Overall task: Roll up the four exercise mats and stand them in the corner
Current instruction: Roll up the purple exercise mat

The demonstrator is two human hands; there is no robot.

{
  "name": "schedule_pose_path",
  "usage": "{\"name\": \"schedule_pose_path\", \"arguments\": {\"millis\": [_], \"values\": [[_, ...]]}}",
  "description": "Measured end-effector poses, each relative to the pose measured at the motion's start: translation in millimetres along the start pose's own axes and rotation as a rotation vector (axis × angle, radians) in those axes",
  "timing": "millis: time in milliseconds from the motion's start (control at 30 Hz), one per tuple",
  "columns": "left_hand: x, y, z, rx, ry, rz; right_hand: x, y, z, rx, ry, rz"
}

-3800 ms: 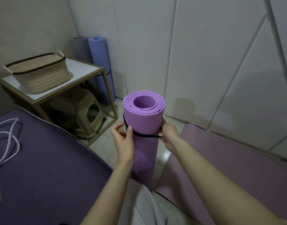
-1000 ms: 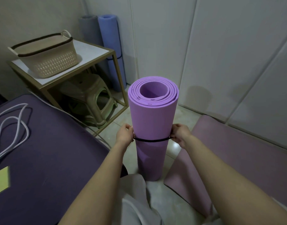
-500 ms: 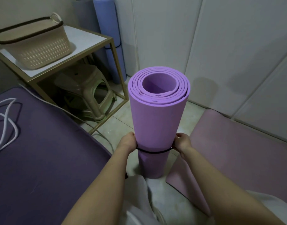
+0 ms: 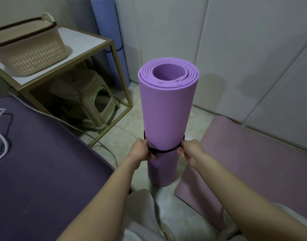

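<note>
A rolled light-purple mat (image 4: pixel 166 108) stands upright on the tiled floor in front of me. A black elastic band (image 4: pixel 164 151) circles its lower part. My left hand (image 4: pixel 142 150) pinches the band at the roll's left side, and my right hand (image 4: pixel 189 150) pinches it at the right side. A pink mat (image 4: pixel 253 153) lies flat on the floor to the right. In the far corner a blue rolled mat (image 4: pixel 109 40) with a black band stands upright, and a grey rolled mat (image 4: pixel 79 16) stands beside it.
A gold-framed side table (image 4: pixel 90 40) carries a beige basket (image 4: pixel 27 51), with a plastic stool (image 4: pixel 86 98) under it. A dark purple bed (image 4: pixel 36 162) with a white cord (image 4: pixel 0 136) fills the left. White panelled doors (image 4: pixel 236 49) run along the back.
Both hands have slid the black band down the upright roll, from near its top to its lower part. The view has moved closer to the corner.
</note>
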State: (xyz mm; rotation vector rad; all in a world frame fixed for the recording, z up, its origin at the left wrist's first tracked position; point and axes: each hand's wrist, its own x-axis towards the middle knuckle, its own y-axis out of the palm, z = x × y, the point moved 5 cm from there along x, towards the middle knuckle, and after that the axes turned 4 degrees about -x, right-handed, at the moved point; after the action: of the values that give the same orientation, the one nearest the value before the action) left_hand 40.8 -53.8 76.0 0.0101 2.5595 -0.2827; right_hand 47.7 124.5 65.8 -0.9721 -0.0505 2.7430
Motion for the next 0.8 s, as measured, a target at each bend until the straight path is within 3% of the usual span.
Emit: {"name": "schedule_pose_path", "arguments": {"millis": [100, 300, 433, 567, 800], "values": [[-10, 6, 3, -0.063, -0.086, 0.08, -5, -1, -4, 0.068, 0.043, -0.011], [-14, -3, 7, -0.004, -0.142, 0.228, -8, -4, -10, -0.025, 0.045, 0.013], [-6, -7, 3, 0.117, -0.084, 0.09, -5, -2, -4, -0.084, 0.061, 0.056], [9, -16, -11, -0.194, 0.059, -0.129, -5, 5, -2, -0.104, 0.087, 0.118], [23, -18, -11, -0.162, 0.082, -0.087, -2, -2, -3, -0.159, 0.092, 0.131]]}}
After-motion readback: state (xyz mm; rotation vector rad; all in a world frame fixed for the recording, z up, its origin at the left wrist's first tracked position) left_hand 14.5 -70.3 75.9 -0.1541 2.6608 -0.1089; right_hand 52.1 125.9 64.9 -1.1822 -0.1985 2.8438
